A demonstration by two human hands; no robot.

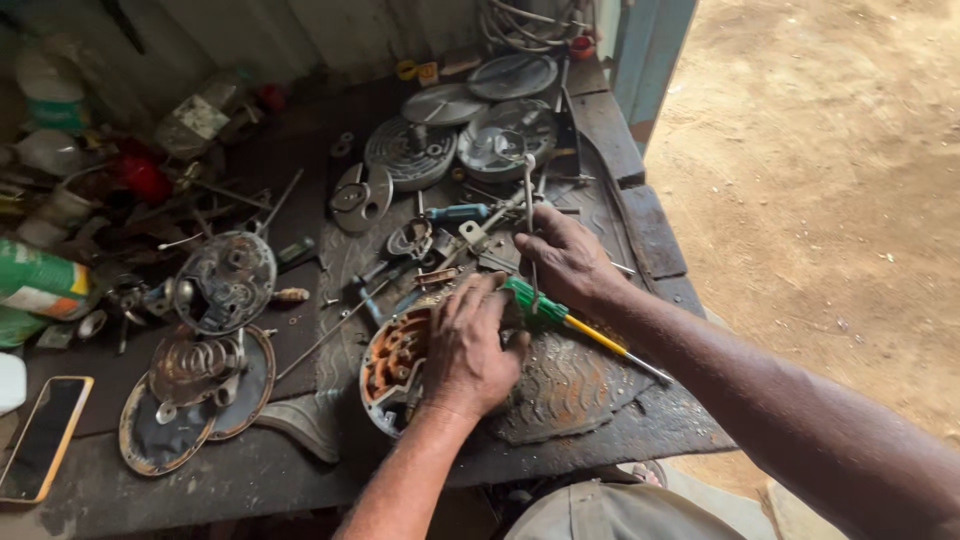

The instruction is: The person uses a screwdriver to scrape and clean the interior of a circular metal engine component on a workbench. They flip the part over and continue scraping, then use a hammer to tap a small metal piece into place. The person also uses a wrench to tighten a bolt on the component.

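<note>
My left hand lies palm down on a round motor with copper windings, fingers curled over its top near the front of the dark workbench. My right hand is just beyond it, closed around a thin metal wrench that sticks up and away from me. A screwdriver with a green handle and yellow shaft lies under my right wrist, resting on a ribbed metal plate.
Several round metal covers crowd the back of the bench. A blue-handled screwdriver, a perforated motor housing and a coil plate lie to the left. A phone sits front left, with sandy ground to the right.
</note>
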